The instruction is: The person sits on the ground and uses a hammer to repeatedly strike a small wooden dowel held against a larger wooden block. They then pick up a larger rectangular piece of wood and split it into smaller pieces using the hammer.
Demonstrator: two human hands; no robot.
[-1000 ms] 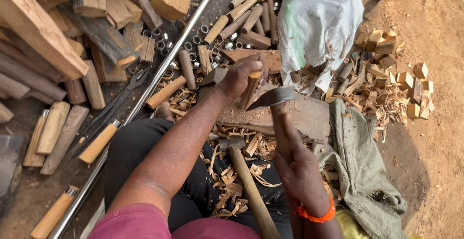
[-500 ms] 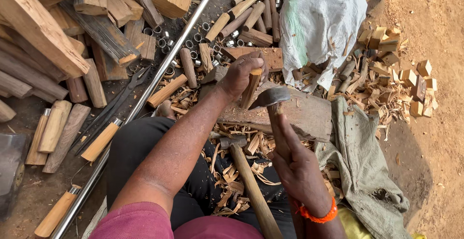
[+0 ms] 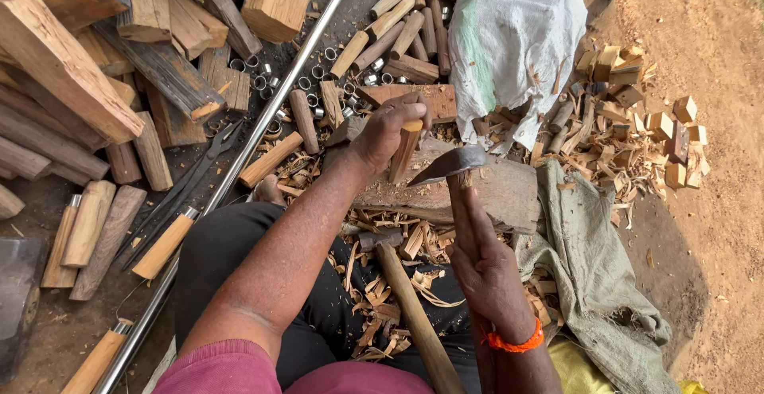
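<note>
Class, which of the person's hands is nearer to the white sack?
Left. The left hand grips a wooden peg upright on the chopping block, just beside the white sack. The right hand holds the adze lower down, farther from it.

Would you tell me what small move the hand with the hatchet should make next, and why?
Probably a short downward chop. The right hand holds the hatchet with its blade right beside the wooden peg, which the left hand holds upright on the chopping block, amid shavings.
</note>
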